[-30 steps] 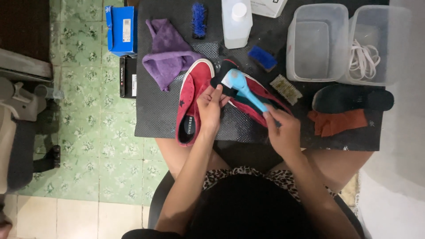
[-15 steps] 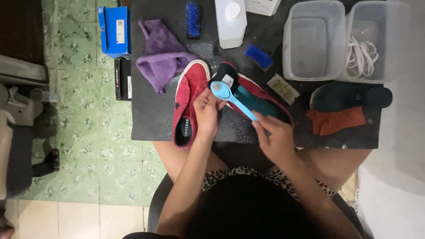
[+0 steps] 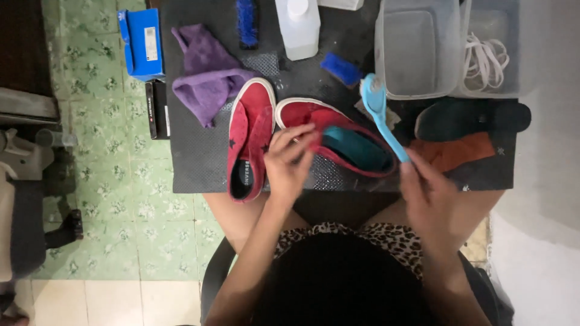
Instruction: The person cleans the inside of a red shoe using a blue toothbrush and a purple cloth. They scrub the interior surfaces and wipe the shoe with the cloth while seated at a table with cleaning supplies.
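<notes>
Head view: dark mat [image 3: 199, 151], green floor tiles [image 3: 115, 199]

I see both bare forearms reaching forward from the lap, left hand [image 3: 290, 160] palm-down with fingers curled and spread in a light grip, right hand [image 3: 426, 193] out to the side, raised a little, fingers closed into a fist-like grip.

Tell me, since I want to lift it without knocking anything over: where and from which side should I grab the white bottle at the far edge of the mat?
Grip the white bottle around its broad body, just below the cap, coming from above and the near side. It stands upright, with the dark blue brush close on one side and the clear tub on the other, so a sideways approach is probably cramped.
</notes>
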